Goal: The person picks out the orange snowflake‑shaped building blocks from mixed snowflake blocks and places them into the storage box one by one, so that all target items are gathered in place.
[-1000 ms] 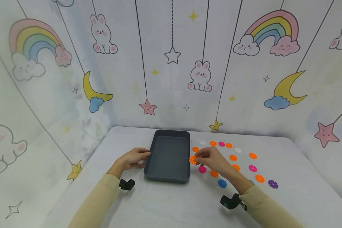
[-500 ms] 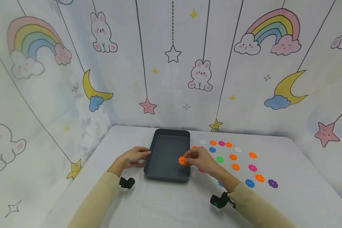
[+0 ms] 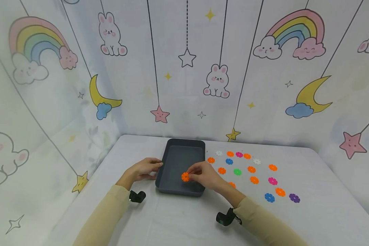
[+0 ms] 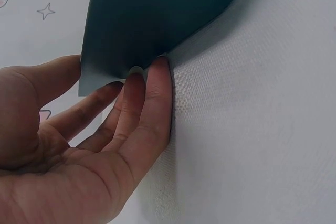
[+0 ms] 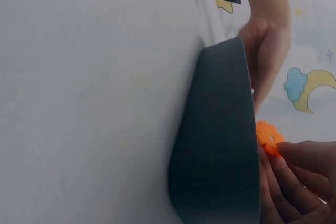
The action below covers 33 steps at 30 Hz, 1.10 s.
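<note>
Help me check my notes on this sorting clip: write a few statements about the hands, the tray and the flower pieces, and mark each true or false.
1. The right hand pinches an orange flower piece over the dark tray. True.
2. The left hand rests on the tray's right wall. False: it touches the tray's left wall.
3. Several flower pieces already lie in the tray. False: no loose piece shows inside it.
4. A green flower piece lies on the table, right of the tray. True.

Left hand point(image 4: 79, 145) fingers point(image 4: 155, 98) touching tray point(image 4: 152, 14)
</note>
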### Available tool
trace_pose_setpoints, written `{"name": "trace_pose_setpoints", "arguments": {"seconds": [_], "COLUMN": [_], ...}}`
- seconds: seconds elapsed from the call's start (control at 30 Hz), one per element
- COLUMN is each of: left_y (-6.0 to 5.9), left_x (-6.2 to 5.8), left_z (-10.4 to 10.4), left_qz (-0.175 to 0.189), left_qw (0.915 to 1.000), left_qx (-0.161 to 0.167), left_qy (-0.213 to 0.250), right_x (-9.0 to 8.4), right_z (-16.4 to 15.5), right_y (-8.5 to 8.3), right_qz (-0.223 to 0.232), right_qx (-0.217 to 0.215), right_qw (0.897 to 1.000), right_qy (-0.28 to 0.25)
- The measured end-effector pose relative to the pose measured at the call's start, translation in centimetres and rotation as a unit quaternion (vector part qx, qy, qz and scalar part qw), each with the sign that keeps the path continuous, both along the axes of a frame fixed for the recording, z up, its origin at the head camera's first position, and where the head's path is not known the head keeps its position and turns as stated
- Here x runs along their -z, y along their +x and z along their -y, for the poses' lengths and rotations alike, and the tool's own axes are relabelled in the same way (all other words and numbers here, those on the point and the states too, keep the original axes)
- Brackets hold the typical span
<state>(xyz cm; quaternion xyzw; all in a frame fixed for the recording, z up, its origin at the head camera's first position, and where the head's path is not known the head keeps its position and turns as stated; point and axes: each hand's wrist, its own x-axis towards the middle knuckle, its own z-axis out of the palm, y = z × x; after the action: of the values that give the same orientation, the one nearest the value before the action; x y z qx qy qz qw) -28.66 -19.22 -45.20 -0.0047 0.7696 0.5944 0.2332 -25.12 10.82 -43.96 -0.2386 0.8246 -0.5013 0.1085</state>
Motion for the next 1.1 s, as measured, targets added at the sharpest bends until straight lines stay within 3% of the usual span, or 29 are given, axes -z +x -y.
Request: {"name": "trace_pose_setpoints", "arguments": {"seconds": [0.43,1.1], "left_y": [0.0,0.1], "left_x": [0.2,-0.2], "left_z": [0.0,-0.2], "left_qz": [0.002,0.001], "left_qw": [1.0,0.9999], "left_qx": [-0.003,-0.006], "left_qy": [-0.003,-0.01], "right_x": [1.2,1.9], "right_z": [3.6,8.3], "right_y": [0.4,0.1], "right_qz": [-0.03,-0.013], "right_qx": [-0.021,0.021], "right_qw": [0.999,0.999], "right_qy": [0.008,0.032]}}
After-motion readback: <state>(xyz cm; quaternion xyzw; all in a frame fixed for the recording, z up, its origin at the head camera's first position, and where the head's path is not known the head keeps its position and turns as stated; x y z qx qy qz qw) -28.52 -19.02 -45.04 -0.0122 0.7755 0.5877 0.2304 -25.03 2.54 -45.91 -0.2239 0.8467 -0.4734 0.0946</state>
